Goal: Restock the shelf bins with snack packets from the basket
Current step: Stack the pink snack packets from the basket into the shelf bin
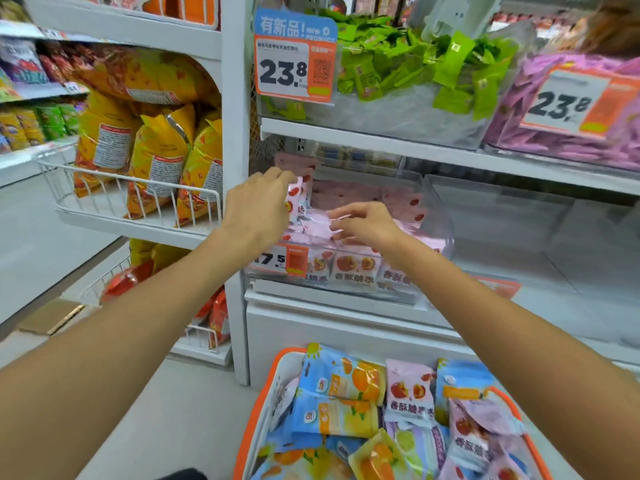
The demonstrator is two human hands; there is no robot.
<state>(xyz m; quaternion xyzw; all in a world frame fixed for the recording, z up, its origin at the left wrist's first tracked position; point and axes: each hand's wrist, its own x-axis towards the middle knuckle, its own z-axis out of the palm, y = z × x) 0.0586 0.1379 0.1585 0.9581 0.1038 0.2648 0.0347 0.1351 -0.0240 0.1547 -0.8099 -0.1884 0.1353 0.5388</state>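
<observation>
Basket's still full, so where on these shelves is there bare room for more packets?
The clear bin right of the pink-packet bin looks bare. The pink one, where both hands work, is crowded; the green-packet bin above is heaped.
</observation>
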